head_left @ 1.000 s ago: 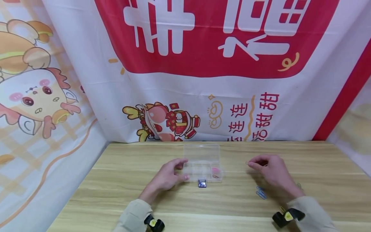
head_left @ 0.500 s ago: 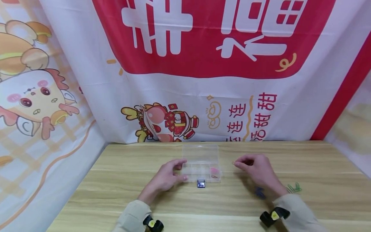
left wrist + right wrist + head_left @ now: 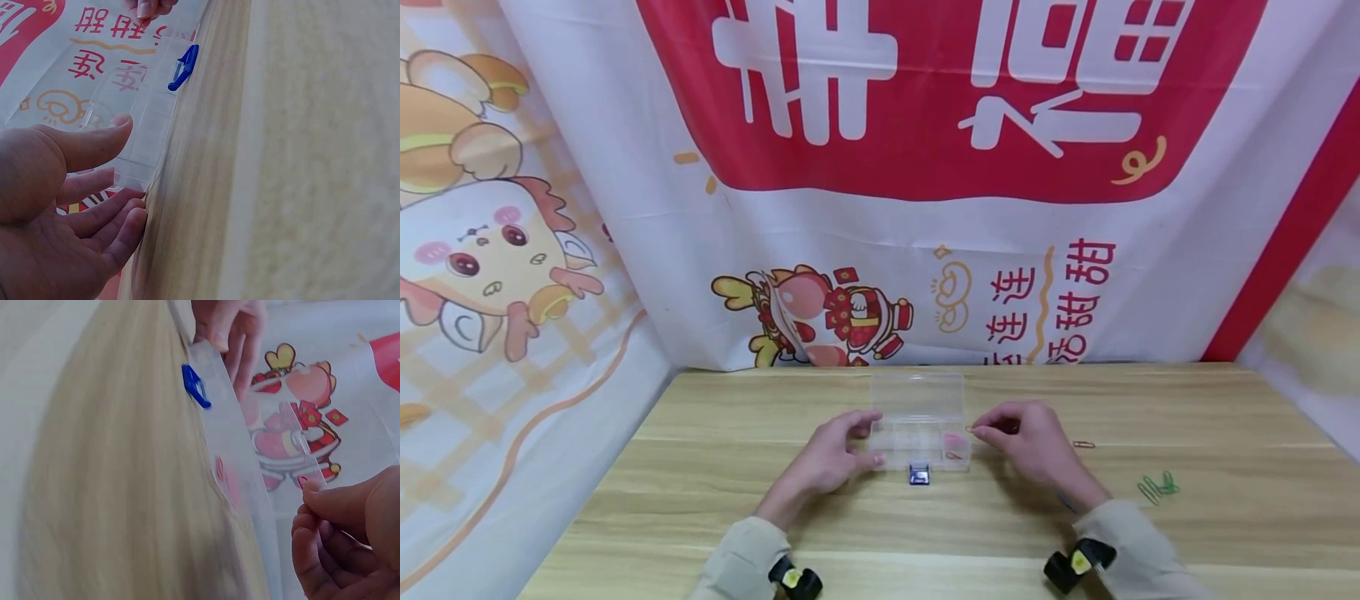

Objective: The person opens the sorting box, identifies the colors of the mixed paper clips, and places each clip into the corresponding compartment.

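- The right hand (image 3: 1033, 440) pinches a small red wire paper clip (image 3: 303, 482) between thumb and fingertips.
- The clear plastic box with small compartments (image 3: 919, 437) lies left of that hand, its long axis running left to right across the pale wooden table (image 3: 737, 525); its hinged clear lid (image 3: 917, 398) stands open at the back.
- Key relation: the pinched clip is just beside the box's right end, towards the back corner; I cannot tell its exact height above the rim.
- The right hand is nearer the right-end compartment, where 1 red clip (image 3: 954, 456) and a pink item (image 3: 953, 439) show.
- The left hand (image 3: 827, 454) holds the box's left end, thumb at the front, fingers behind.
- A blue latch (image 3: 919, 474) hangs at the front edge.
- Right of the right hand lie 1 loose red clip (image 3: 1084, 444) and some green wire clips (image 3: 1168, 482).
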Tool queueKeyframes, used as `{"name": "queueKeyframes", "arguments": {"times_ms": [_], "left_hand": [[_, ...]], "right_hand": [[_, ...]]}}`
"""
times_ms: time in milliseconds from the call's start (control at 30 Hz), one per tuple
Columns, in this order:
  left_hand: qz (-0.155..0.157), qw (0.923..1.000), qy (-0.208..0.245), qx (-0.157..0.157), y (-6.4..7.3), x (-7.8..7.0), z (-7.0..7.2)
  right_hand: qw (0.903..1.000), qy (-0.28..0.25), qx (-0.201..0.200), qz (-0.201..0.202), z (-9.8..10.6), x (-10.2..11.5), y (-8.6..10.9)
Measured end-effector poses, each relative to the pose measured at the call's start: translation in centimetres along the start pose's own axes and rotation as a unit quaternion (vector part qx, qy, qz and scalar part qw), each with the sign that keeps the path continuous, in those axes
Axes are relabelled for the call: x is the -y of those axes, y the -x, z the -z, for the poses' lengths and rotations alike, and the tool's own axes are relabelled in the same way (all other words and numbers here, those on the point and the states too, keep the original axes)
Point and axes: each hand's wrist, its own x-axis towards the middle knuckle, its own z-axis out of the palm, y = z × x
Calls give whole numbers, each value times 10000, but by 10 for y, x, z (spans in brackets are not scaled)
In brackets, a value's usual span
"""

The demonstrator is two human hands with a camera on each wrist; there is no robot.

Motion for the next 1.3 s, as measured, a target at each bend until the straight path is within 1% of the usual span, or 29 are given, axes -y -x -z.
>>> {"name": "queueKeyframes", "arguments": {"times_ms": [133,267,467,600,700,833,1000,1133,1233,1300], "left_hand": [[-30,10000,0,-36,-1,0,1],[-83,10000,-24,-35,-1,0,2],[-94,9999,-31,-36,-1,0,2],[-78,10000,-36,-39,-1,0,1],[-70,10000,-41,-33,-1,0,1],[-64,10000,-41,-34,-1,0,1],[-46,10000,1,-28,0,0,1],[-80,10000,-19,12,-1,1,0],[-87,10000,-24,22,-1,2,0],[-68,10000,-15,22,-1,2,0]], "right_hand": [[9998,-64,163,-39,-10,5,1],[9998,-19,200,-30,-17,7,1],[9998,14,198,8,-21,9,2],[9998,72,192,-50,-23,10,1],[9998,110,152,-108,-21,10,1],[9998,156,61,-91,-11,6,1],[9996,239,-26,-124,9,-3,3],[9992,327,-82,-231,27,-14,6],[9987,224,-73,-451,43,-23,9],[9985,254,-87,-486,54,-29,12]]}}
